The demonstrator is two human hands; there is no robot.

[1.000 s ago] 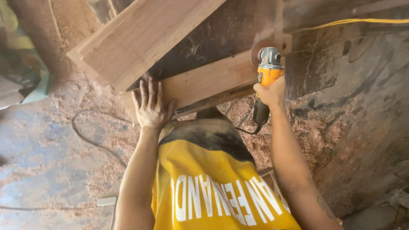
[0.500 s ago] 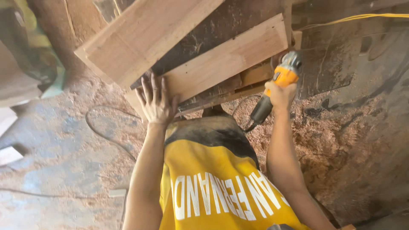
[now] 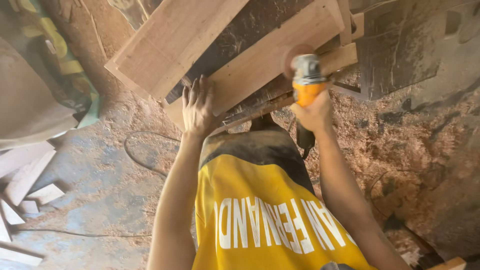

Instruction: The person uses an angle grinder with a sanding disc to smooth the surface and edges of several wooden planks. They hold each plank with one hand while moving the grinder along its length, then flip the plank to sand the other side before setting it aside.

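Head view: I see my left hand [image 3: 198,107] pressed flat, fingers spread, on the wooden board [image 3: 272,55] — pinning it steady. My right hand [image 3: 315,112] is clenched around the orange angle grinder [image 3: 306,82], its disc meeting the board's edge above the sawdust-covered floor [image 3: 400,145].

Grinder disc [image 3: 295,56] motion-blurred

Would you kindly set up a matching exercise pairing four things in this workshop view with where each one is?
Things:
1. left hand
2. orange and grey angle grinder
3. pale wooden offcuts
4. thin black cable

Places:
a. looped on the dusty floor
b. held in the right hand
c. flat on the light wooden plank
d. heaped at the left edge

Pairs: 1-c, 2-b, 3-d, 4-a
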